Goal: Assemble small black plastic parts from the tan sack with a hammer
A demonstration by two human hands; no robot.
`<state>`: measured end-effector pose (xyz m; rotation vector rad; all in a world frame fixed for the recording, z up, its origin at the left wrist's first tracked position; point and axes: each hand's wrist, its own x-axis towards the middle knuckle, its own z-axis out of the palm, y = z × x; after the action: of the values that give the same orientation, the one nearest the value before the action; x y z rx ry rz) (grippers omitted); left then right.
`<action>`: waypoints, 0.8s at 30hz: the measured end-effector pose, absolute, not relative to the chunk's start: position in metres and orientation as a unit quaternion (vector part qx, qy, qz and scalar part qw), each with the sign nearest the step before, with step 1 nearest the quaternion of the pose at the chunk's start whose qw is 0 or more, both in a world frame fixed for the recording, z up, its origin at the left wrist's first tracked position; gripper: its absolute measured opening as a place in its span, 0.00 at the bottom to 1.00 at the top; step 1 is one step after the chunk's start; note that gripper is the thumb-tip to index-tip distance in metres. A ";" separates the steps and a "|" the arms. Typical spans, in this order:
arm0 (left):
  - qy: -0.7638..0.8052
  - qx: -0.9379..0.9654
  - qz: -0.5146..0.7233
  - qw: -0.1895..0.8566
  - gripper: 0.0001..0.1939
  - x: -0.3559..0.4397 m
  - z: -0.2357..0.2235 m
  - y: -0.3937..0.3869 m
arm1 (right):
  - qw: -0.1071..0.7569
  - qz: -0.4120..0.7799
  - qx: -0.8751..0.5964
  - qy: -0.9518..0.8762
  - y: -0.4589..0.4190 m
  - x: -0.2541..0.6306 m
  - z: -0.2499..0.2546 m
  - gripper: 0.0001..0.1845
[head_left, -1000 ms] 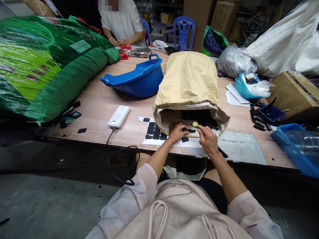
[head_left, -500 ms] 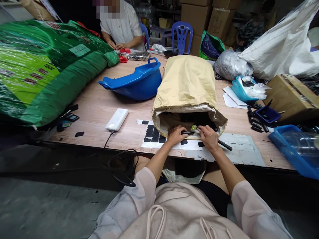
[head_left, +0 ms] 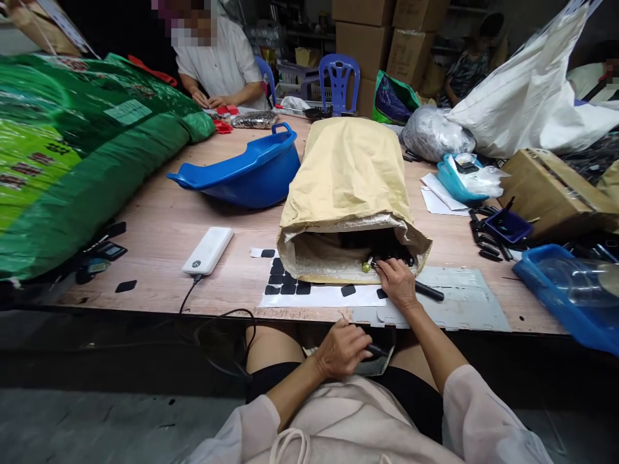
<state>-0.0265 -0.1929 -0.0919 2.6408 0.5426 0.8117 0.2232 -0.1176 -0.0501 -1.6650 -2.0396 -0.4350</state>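
My left hand (head_left: 342, 349) is over my lap below the table edge, its fingers curled round a slim black rod (head_left: 376, 350). Beneath it, an open bag (head_left: 382, 367) rests between my thighs, mostly hidden by the hand. At the mouth of the paper sack (head_left: 358, 174), my right hand (head_left: 397, 282) pinches a small shiny piece with a yellow-green end (head_left: 366, 266). Dark items fill the shadowed inside of the sack, too dim to make out singly. A thicker black tube (head_left: 429, 292) lies by my right wrist on a grey sheet (head_left: 459, 299).
Black rounded patches stick to a white strip (head_left: 319, 296) before the sack. Left are a white power bank (head_left: 207, 251) with its cable, a blue basin (head_left: 246, 171) and a large green bag (head_left: 97, 154). A blue tray (head_left: 546, 283) stands right. A co-worker (head_left: 220, 64) sits across.
My left hand has moved from the sack's mouth down over my lap with the black rod. My right hand stays at the sack. The view has shifted slightly.
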 end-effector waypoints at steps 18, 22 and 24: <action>0.058 0.946 0.278 0.158 0.11 0.009 -0.079 -0.185 | 0.248 -0.167 -0.605 -0.738 -0.117 0.220 -0.050 0.11; 0.372 0.820 0.403 0.160 0.15 0.023 -0.028 -0.092 | 0.241 -0.172 -0.609 -0.736 -0.117 0.218 -0.051 0.12; 0.540 0.715 0.386 0.220 0.19 0.023 -0.008 -0.042 | 0.240 -0.175 -0.609 -0.735 -0.117 0.218 -0.052 0.12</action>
<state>0.0228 -0.0424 -0.0080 1.9775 1.4943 1.0677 0.2178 -0.1169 -0.0516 -1.6668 -2.0123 -0.4790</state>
